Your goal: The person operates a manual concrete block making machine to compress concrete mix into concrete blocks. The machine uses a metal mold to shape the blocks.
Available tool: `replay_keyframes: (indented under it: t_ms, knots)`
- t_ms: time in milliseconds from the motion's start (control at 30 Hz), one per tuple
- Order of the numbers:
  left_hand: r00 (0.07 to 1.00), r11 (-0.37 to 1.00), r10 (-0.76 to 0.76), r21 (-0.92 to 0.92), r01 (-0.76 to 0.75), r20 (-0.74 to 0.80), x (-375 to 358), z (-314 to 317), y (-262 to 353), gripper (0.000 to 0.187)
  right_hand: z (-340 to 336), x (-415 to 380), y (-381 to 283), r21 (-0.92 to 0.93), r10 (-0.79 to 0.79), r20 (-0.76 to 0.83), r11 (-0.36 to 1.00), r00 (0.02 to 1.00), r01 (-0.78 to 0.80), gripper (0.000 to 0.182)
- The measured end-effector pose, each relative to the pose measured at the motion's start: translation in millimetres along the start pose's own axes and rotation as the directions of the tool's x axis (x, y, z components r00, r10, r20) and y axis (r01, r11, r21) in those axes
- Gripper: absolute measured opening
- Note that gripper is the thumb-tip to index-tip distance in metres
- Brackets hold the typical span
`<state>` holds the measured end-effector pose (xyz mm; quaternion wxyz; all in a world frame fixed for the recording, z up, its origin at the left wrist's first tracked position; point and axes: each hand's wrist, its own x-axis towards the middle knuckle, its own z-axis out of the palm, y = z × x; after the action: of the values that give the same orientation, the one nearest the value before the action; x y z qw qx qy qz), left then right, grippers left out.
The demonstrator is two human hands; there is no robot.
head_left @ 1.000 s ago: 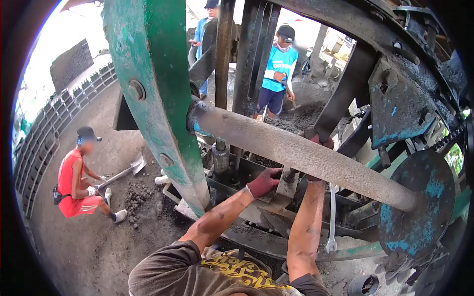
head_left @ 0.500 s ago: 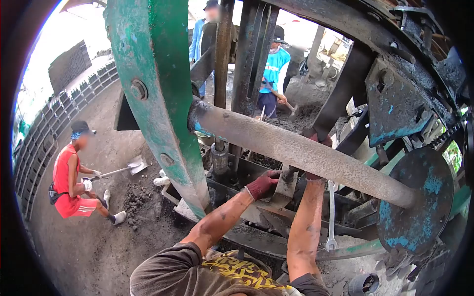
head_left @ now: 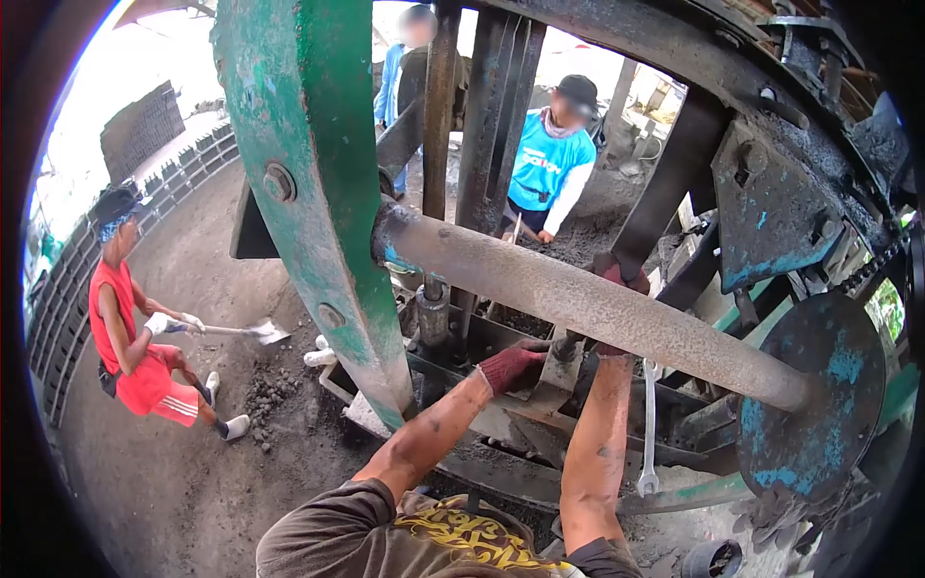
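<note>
My left hand (head_left: pixel 515 367), in a dark red knit glove, grips the side of an upright steel block (head_left: pixel 556 371) below the thick shaft (head_left: pixel 568 299). Its fingertips are partly hidden at the block. My right arm reaches up under the shaft, and my gloved right hand (head_left: pixel 624 274) shows just beyond it; the shaft covers most of that hand, so I cannot tell how its fingers are set. A long open-end wrench (head_left: pixel 649 433) hangs beside my right forearm, its upper part behind the shaft. A bolt-like end (head_left: pixel 568 345) tops the block between my hands.
A green steel arm (head_left: pixel 289 193) stands left of the shaft, a round plate (head_left: pixel 814 390) at its right end. A person in red (head_left: pixel 135 318) holds a shovel (head_left: pixel 267 331) at left. Another person in blue (head_left: pixel 551 159) is behind the frame. A small bucket (head_left: pixel 711 557) sits lower right.
The person in red has straightened up and the shovel has shifted slightly. The person in blue has come nearer and more upright. My hands stay almost where they were.
</note>
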<state>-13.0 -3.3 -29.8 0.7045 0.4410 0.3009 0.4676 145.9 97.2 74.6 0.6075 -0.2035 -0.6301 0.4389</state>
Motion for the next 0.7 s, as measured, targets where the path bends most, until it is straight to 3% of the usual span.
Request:
replay_keyframes:
  t_ms: [133, 200, 233, 267, 367, 433, 467, 533, 600, 667, 700]
  knots:
    - [0.996, 0.996, 0.083, 0.032, -0.084, 0.023, 14, -4, -16, 0.039, 5, -5, -10, -0.017, -0.033, -0.005, 0.999, 0.999, 0.033, 0.017]
    - [0.946, 0.918, 0.322, 0.261, -0.299, -0.049, 15, -3, -25, 0.038, 2, -9, -14, -0.015, -0.056, -0.006, 0.998, 0.998, 0.056, 0.017]
    - [0.957, 0.953, 0.272, 0.165, -0.252, -0.106, 14, 1, -32, 0.037, 6, -5, -14, -0.011, -0.068, -0.006, 0.998, 0.998, 0.068, 0.017]
    - [0.915, 0.883, 0.378, 0.351, -0.312, -0.138, 17, -2, -39, 0.039, 9, -8, -14, -0.006, -0.079, -0.004, 0.997, 0.997, 0.079, 0.017]
    - [0.899, 0.862, 0.409, 0.391, -0.323, -0.159, -4, 25, -13, 0.042, 7, -13, -12, 0.008, -0.100, 0.005, 0.995, 0.995, 0.100, 0.017]
    - [0.865, 0.849, 0.431, 0.442, -0.291, -0.258, -11, 34, -8, 0.042, 6, -10, -11, 0.010, -0.098, 0.012, 0.995, 0.995, 0.098, 0.017]
    - [0.864, 0.853, 0.428, 0.435, -0.289, -0.265, -15, 36, -2, 0.042, 7, -12, -10, 0.007, -0.091, 0.018, 0.996, 0.996, 0.091, 0.017]
    - [0.973, 0.996, 0.084, 0.000, -0.086, -0.214, -19, 31, 18, 0.043, 6, -10, -11, -0.001, -0.077, 0.024, 0.997, 0.997, 0.077, 0.017]
    - [0.988, 0.997, 0.013, 0.075, -0.001, -0.155, 6, -11, -15, 0.044, 4, -13, -10, -0.004, -0.063, 0.025, 0.998, 0.998, 0.063, 0.017]
    - [0.969, 0.966, 0.086, 0.259, -0.024, -0.232, 40, -58, -67, 0.034, 2, -17, -11, -0.008, -0.057, 0.028, 0.998, 0.998, 0.058, 0.016]
    - [0.984, 0.875, 0.161, 0.473, -0.108, -0.072, 5, -5, 5, 0.037, 5, -16, -12, -0.010, -0.061, 0.029, 0.998, 0.998, 0.061, 0.016]
